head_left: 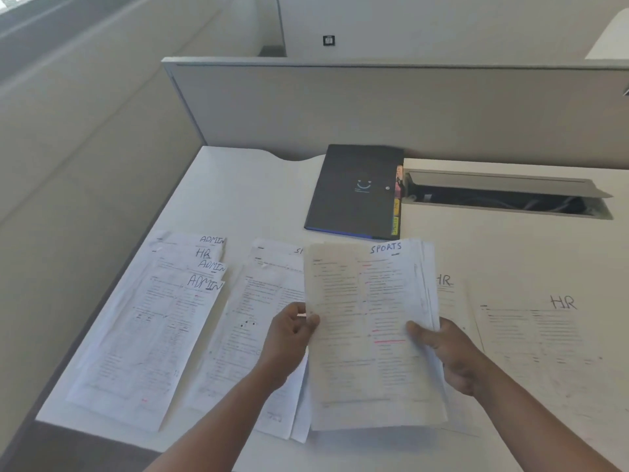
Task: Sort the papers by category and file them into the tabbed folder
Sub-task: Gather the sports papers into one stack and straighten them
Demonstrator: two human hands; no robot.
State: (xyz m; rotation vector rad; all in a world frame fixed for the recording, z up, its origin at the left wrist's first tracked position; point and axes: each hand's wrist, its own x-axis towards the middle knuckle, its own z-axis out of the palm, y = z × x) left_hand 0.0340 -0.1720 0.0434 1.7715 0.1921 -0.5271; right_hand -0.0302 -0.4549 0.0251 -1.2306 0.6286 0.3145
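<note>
Black folder point(354, 192) behind; paper piles point(153, 321) flank.

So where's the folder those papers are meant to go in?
The dark folder lies shut at the back of the desk, centre of the head view, just left of the open cable tray and behind the held SPORTS stack.

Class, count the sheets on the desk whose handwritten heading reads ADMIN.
3, all in the fanned pile at the left: top sheet, third one down and front sheet. An HR sheet sits between them. Others may lie hidden underneath.
</note>
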